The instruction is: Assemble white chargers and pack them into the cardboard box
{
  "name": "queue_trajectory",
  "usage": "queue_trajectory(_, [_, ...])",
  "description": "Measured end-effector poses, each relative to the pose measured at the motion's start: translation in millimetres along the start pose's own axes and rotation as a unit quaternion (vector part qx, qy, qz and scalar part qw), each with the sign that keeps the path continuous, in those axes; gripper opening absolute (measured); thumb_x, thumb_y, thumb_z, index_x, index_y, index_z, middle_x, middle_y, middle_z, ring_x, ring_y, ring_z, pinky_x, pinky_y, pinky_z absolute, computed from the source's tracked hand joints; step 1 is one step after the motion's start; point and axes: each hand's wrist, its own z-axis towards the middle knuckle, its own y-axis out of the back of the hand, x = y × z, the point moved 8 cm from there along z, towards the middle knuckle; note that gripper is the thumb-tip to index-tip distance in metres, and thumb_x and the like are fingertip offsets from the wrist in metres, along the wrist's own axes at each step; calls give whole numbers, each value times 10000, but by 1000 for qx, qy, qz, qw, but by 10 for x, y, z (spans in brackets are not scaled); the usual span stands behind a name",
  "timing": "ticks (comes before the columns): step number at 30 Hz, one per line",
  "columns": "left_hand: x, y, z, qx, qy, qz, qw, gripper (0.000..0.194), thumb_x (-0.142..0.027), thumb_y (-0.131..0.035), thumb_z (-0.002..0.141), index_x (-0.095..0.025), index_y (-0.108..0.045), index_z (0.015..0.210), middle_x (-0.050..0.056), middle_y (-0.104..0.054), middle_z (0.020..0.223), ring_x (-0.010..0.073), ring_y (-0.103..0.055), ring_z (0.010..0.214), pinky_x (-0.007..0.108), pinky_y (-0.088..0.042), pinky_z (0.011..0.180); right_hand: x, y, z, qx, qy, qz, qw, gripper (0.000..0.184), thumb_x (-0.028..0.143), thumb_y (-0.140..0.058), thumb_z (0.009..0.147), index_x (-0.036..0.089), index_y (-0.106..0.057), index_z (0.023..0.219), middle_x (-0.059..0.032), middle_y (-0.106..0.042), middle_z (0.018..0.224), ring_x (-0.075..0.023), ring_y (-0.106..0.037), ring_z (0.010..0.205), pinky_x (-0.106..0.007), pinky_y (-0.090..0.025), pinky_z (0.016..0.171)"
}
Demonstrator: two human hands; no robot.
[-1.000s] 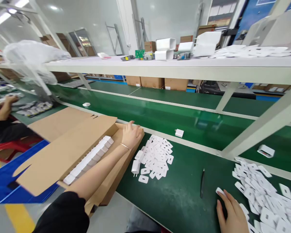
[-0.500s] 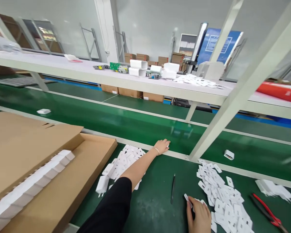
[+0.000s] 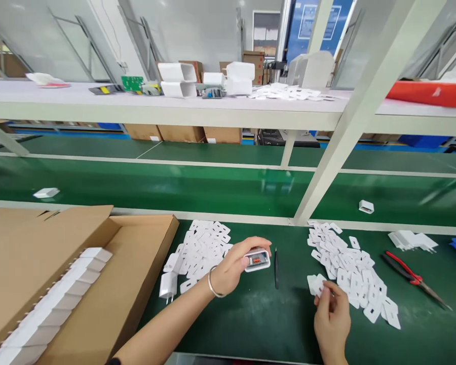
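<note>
"While the left hand (image 3: 230, 268) was raised over the green bench (image 3: 251, 322), what was the state of its grip?"

"Closed. The thumb and fingers were wrapped around the charger housing (image 3: 259, 261), thumb on the near left side, fingers across the top. The opening between digits matched the width of the housing. Its open end faced the head camera, and components were visible inside."

"Where was the housing located?"

"In the left hand, just left of the black tweezers (image 3: 276, 268) and right of the left pile of white plates (image 3: 205, 248)."

"And the right hand (image 3: 332, 317)?"

"Thumb and index finger were pinched nearly together on a white plate (image 3: 318, 285), at the near left side of the right pile of plates (image 3: 349, 266)."

"State the adjacent items."

"A plug-in charger (image 3: 168, 285) rested beside the left pile, prongs toward the wearer. The open carton (image 3: 146, 243) lay farther left, with a row of white chargers (image 3: 63, 309) along its inner left side. Red-and-black pliers (image 3: 412, 278) lay right of the right pile. Beyond the bench edge, an open-ended housing (image 3: 366, 206) sat on the green belt (image 3: 197, 187)."
</note>
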Motion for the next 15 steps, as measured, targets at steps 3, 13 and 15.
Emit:
queue_trajectory(3, [-218,-64,-162,8,-4,-33,999,504,-582,-383,1079,-255,-591,1402,80,-705,1138,204,-666,909,315,-525,785,248,-23,-17,-2,-42,71,997,536,695,-662,927,185,-649,1090,-26,-659,731,-178,-649,596,-299,-528,577])
queue_trajectory(13, [-367,-32,-419,-33,38,-73,996,507,-602,-398,1064,-197,-625,1268,96,-707,1088,217,-667,892,335,-540,777,1009,-269,12,97,7,101,990,355,526,-744,909,210,-699,1064,-83,-722,969,-213,-693,837,-328,-575,726])
queue_trajectory(15, [-341,-33,-463,-40,54,-75,995,499,-604,-392,1064,-206,-628,1251,96,-703,1094,223,-665,904,346,-542,790,903,-445,123,132,38,37,990,357,540,-671,949,208,-693,1078,-82,-721,952,-209,-669,809,-329,-558,708])
